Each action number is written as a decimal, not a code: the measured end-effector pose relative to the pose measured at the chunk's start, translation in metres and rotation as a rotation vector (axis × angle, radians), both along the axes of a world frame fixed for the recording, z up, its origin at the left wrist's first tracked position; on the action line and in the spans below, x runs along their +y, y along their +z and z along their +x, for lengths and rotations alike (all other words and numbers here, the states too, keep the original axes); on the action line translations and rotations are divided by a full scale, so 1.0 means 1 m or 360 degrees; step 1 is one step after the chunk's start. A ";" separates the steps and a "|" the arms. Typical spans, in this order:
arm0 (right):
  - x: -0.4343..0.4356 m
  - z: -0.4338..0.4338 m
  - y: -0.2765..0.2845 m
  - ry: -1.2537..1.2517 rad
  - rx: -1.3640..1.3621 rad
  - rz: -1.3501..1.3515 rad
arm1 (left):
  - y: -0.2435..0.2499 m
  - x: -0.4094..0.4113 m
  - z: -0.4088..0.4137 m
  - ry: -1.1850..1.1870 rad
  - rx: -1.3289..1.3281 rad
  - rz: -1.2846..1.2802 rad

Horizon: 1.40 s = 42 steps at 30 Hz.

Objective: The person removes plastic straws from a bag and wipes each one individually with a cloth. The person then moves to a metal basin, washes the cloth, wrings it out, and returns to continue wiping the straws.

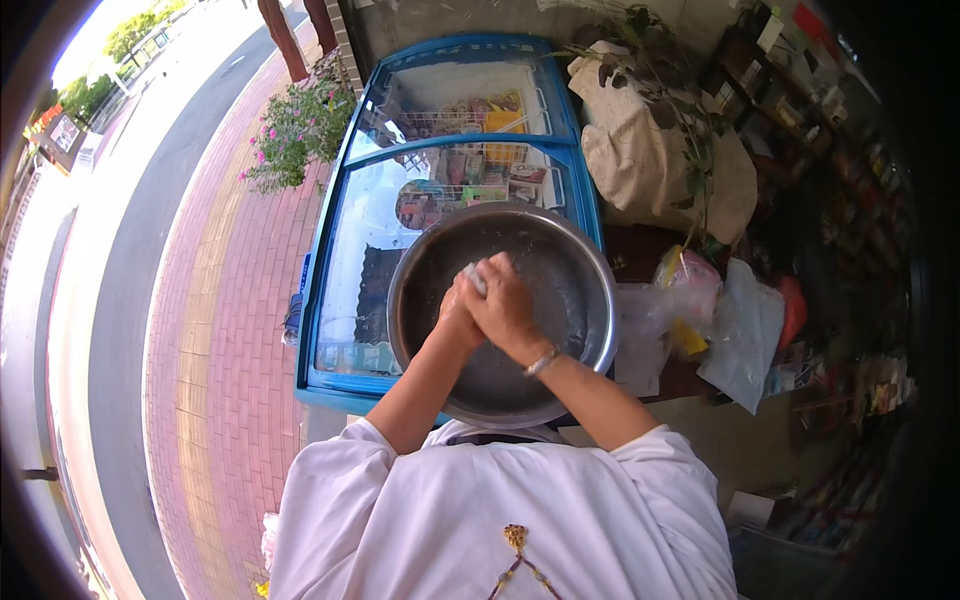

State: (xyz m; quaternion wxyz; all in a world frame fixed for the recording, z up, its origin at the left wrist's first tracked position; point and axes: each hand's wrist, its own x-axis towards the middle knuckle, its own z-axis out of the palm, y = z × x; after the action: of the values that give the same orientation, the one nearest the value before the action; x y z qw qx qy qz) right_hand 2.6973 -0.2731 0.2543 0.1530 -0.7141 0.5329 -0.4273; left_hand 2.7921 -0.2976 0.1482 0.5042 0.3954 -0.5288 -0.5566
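Observation:
Over a wide stainless-steel basin [581, 300], my two hands are pressed together. A small white wad [475, 279] pokes out between the fingers; most of it is hidden, and whether it is cloth or something else I cannot tell. My left hand [454, 311] closes around the wad from the left and looks wet. Wrapped over it from the right is my right hand [504, 300], with a bracelet [541, 363] at the wrist. Inside the basin there are wet glints along the wall.
The basin overlaps the near end of a blue-framed chest freezer [457, 140] with packaged goods under its glass. Right of it lie plastic bags [739, 330] and a cream cloth cover [645, 142] beneath a trailing plant. A flowering plant [300, 135] and brick pavement [247, 300] are on the left.

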 end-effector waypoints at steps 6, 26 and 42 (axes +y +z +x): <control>0.046 0.019 0.017 0.0142 0.0112 -0.0369 | 0.025 0.004 0.009 -0.0382 0.1129 0.1021; -0.001 -0.094 -0.008 0.0277 0.1022 0.0927 | 0.060 0.032 0.026 -0.0063 -0.1602 0.0057; -0.015 -0.090 -0.035 0.0331 -0.0742 0.1225 | 0.087 0.026 0.023 0.0050 0.0300 0.1429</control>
State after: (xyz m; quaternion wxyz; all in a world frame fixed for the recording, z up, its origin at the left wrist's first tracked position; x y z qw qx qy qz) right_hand 2.6072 -0.2877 0.2190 0.5650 -0.5399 0.5296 -0.3299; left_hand 2.8153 -0.2719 0.2348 0.3371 0.5302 -0.1812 -0.7566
